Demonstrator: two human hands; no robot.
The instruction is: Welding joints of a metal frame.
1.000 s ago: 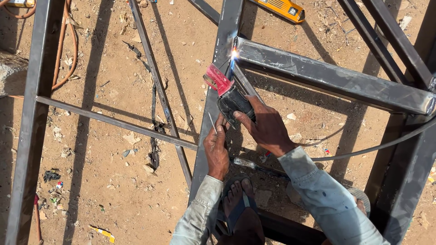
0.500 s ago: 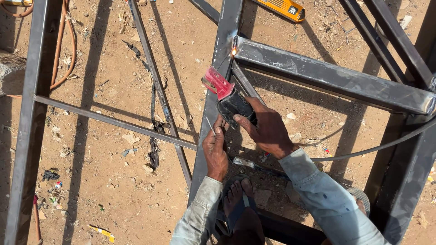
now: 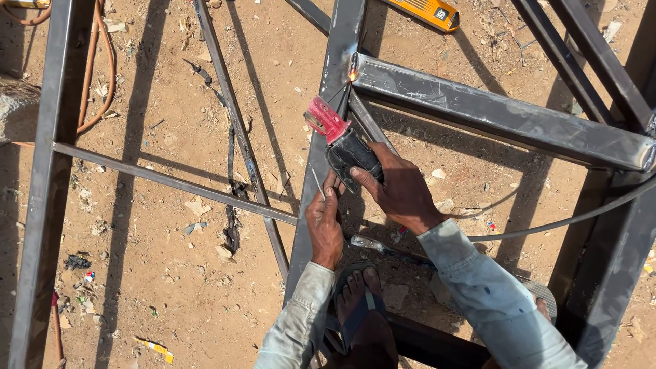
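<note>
My right hand [image 3: 400,188] grips a welding electrode holder [image 3: 342,140] with a black handle and red jaws, held over a grey steel frame [image 3: 492,113]. The red jaws sit just below a glowing weld spot [image 3: 353,67] where a cross tube meets the upright tube. My left hand [image 3: 324,222] is just beside the holder's handle, pinching a thin welding rod [image 3: 318,183] between its fingertips. A cable [image 3: 567,219] runs from the holder off to the right.
The frame lies over sandy ground [image 3: 171,123] strewn with scraps. Thin steel bars [image 3: 171,181] cross at the left. A yellow level [image 3: 427,10] lies at the top. An orange hose [image 3: 92,68] curves at upper left. My sandalled foot [image 3: 359,301] rests below.
The bright arc at the joint has faded to a small glow. The holder has drawn back down from the joint, and my left hand has come up to its handle with the rod.
</note>
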